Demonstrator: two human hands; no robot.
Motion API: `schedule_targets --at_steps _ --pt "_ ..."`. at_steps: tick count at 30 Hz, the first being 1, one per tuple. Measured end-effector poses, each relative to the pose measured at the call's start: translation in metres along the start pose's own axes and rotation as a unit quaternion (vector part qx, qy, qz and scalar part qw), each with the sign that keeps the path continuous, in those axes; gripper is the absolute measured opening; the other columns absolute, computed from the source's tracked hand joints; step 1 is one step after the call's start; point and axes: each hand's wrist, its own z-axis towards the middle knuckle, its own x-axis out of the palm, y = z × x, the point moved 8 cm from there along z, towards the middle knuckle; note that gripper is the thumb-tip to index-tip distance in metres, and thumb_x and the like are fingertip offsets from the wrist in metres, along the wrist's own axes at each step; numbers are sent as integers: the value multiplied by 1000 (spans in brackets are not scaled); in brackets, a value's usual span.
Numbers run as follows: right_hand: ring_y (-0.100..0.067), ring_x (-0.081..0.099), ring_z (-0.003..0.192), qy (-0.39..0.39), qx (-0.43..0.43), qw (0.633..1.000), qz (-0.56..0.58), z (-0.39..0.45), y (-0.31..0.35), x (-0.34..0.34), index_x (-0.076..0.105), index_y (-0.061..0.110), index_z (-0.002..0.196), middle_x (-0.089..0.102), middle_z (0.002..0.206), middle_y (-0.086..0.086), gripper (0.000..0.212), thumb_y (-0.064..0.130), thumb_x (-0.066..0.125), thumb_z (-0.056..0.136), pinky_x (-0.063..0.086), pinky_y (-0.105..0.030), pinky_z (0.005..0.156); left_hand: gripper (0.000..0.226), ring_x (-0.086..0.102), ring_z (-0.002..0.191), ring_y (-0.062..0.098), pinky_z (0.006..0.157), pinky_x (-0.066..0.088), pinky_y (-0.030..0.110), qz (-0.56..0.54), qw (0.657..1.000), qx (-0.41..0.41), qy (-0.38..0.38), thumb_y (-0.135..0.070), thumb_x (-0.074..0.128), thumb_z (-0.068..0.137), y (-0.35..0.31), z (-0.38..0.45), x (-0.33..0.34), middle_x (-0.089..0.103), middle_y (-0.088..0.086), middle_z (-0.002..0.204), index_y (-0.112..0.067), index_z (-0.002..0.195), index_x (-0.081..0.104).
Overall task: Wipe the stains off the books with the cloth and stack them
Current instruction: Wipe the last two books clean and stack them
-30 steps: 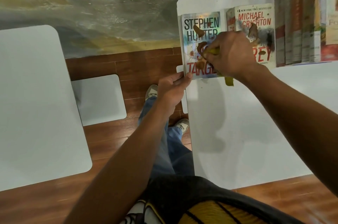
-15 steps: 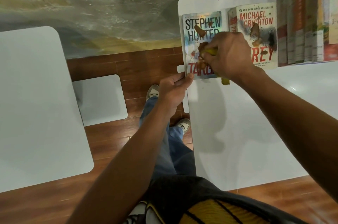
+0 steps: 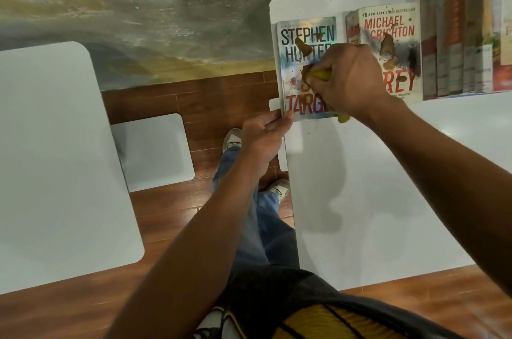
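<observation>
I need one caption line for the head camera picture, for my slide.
Right hand rubs yellow cloth on stained book; left hand steadies its corner.

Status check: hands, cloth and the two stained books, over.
Right hand grips yellow cloth, pressed on left book. Left hand pinches that book's near corner. Brown stains remain on it; right book untouched, stained. Nothing blocking.
</observation>
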Motion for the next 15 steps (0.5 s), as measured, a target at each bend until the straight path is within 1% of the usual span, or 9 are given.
schedule_targets --at_steps 2,4,6,8,10,11,13,15 --pt "-24 67 90 22 -30 999 2 -5 6 5 77 16 105 72 107 -4 27 37 70 90 58 -37 80 37 64 79 -19 65 47 2 1 1000 0 0 -26 71 92 0 -1 0 72 -12 104 -13 126 69" --pt "-24 66 92 47 -22 999 11 -3 3 6 77 17 107 72 109 -2 27 36 71 89 57 -39 83 36 63 77 -20 62 46 1 2 1000 -1 1 -25 71 92 0 1 0 70 -17 97 -12 125 69" --pt "-25 66 91 17 11 1000 15 3 -5 1 76 18 106 72 110 -3 27 38 70 89 56 -36 82 34 64 79 -19 64 48 3 -3 1000 -7 2 -24 71 92 1 2 0 69 -20 93 -12 124 69" --pt "-24 67 89 3 3 1000 5 3 0 2 77 18 105 72 107 -4 27 39 70 90 57 -35 78 33 66 82 -15 66 49 6 1 1000 -6 2 -26 71 92 1 1 1 70 -21 92 -12 123 70" --pt "-22 66 90 41 -28 999 11 -4 8 10 77 18 106 72 107 -2 27 38 72 88 58 -38 79 31 67 82 -14 66 49 6 3 1000 -1 -1 -26 71 92 0 1 0 70 -24 88 -14 120 71" --pt "-22 66 91 51 -26 998 18 -6 8 11 77 18 106 72 107 -2 27 38 73 87 58 -39 80 30 67 82 -14 65 49 5 3 1000 -1 -3 -26 71 93 0 2 0 70 -24 86 -14 120 71" --pt "-24 68 91 26 -2 999 23 -3 1 5 77 18 106 72 108 -2 27 38 72 88 58 -39 81 30 67 81 -14 65 49 5 2 1000 -5 -4 -26 71 93 0 3 1 69 -24 87 -15 120 71" --pt "-25 68 90 0 4 1000 15 -4 1 3 77 16 104 72 107 -4 26 36 71 89 58 -38 80 31 67 82 -14 65 49 5 2 1000 -8 -5 -26 71 93 0 2 1 69 -23 88 -15 121 71"
